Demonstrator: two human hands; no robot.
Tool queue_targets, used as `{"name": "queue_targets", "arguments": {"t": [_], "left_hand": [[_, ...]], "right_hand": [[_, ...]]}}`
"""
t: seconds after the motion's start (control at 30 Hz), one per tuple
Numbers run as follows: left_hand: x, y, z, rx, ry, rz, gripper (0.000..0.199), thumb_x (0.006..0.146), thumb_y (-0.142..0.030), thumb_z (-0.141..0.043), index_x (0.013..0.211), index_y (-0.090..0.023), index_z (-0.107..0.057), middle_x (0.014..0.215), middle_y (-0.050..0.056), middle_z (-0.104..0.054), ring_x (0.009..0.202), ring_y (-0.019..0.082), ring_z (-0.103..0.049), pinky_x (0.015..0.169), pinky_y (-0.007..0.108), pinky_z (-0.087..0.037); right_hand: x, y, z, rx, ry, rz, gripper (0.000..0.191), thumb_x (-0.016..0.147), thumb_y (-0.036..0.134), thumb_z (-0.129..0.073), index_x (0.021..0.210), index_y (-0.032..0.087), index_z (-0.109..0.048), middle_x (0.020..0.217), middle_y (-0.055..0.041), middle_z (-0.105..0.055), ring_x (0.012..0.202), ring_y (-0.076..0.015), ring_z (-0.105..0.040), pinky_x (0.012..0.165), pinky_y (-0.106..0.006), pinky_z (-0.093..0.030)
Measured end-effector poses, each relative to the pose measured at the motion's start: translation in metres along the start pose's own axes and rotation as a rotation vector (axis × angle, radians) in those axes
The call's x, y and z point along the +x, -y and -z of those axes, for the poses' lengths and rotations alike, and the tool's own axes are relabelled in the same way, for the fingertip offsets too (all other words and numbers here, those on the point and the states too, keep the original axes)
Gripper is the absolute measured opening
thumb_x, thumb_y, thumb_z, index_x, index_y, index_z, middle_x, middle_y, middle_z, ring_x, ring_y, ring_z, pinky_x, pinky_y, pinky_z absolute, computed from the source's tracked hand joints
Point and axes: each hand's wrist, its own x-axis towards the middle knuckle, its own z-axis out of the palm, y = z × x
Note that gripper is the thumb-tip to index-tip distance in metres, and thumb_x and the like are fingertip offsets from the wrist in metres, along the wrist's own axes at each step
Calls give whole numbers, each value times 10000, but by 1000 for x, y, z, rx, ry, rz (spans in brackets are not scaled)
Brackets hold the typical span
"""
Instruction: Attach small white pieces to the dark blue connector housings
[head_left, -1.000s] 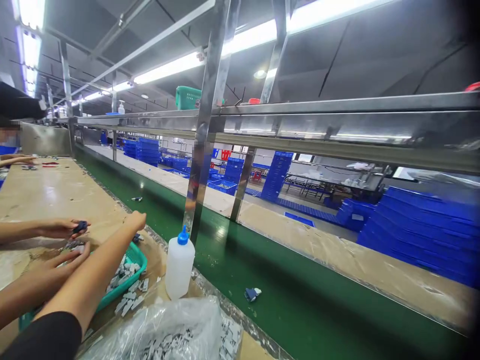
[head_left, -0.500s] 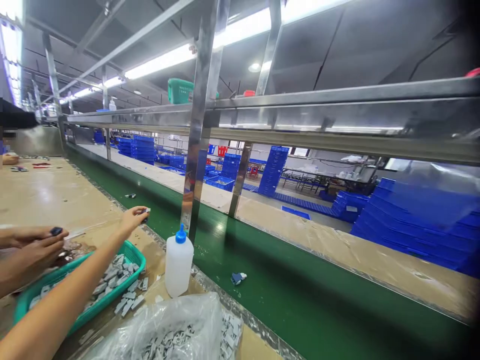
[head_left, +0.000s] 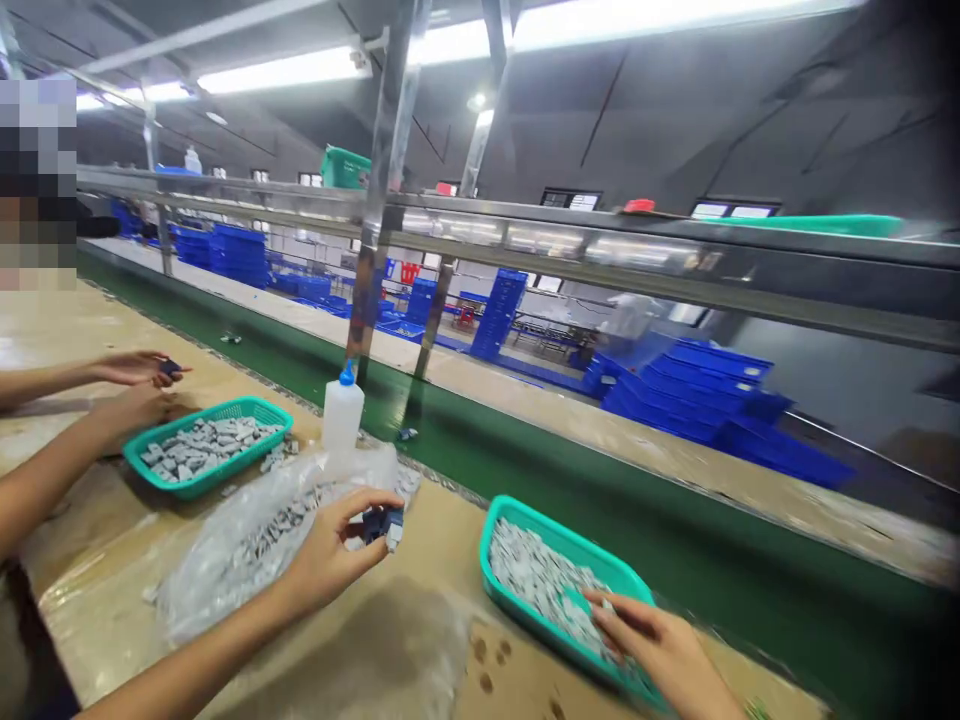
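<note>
My left hand (head_left: 349, 545) is closed around a dark blue plastic part (head_left: 381, 522) with a white end. It is raised above the table, just right of a clear plastic bag (head_left: 217, 560) full of small grey parts. My right hand (head_left: 645, 635) reaches over the near side of a green basket (head_left: 491, 570) holding many flat light-grey plastic pieces (head_left: 536, 570). Its thumb and fingers pinch together at the pieces; what lies between the fingertips is too small to make out.
A white bottle with a blue cap (head_left: 343, 415) stands behind the bag. Left of it sits another green basket (head_left: 195, 485) of grey parts, beside a co-worker's hands (head_left: 146, 385). Beyond the table runs a green conveyor belt (head_left: 525, 465) carrying a small dark part (head_left: 407, 434).
My left hand has come back from over the belt with the dark blue part. The view has swung right, and my right hand and the right-hand basket now show.
</note>
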Motion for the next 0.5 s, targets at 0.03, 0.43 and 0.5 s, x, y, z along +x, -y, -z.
{"name": "queue_targets", "arguments": {"t": [0.03, 0.43, 0.5], "left_hand": [[-4, 8, -12, 142, 49, -30, 292, 711, -161, -500, 993, -215, -552, 965, 44, -568, 872, 171, -531, 708, 243, -444], [9, 25, -33, 516, 373, -79, 638, 627, -192, -565, 1241, -155, -396, 1271, 141, -426, 1130, 294, -415, 915, 360, -329], [13, 25, -29, 533, 358, -56, 522, 655, -134, -481, 1176, -121, -466, 1246, 155, -449, 1136, 294, -409, 931, 369, -307]], "right_hand": [[-17, 4, 1, 186, -19, -43, 348, 593, 414, -649, 828, 160, -675, 565, -23, -588, 508, -173, -510, 526, -292, -432], [-160, 12, -10, 631, -87, -76, 309, 584, 330, -731, 801, 130, -641, 574, -11, -570, 547, -116, -506, 537, -228, -429], [-157, 12, -15, 665, -91, -80, 319, 577, 305, -735, 832, 138, -643, 579, -5, -565, 542, -113, -499, 514, -218, -420]]}}
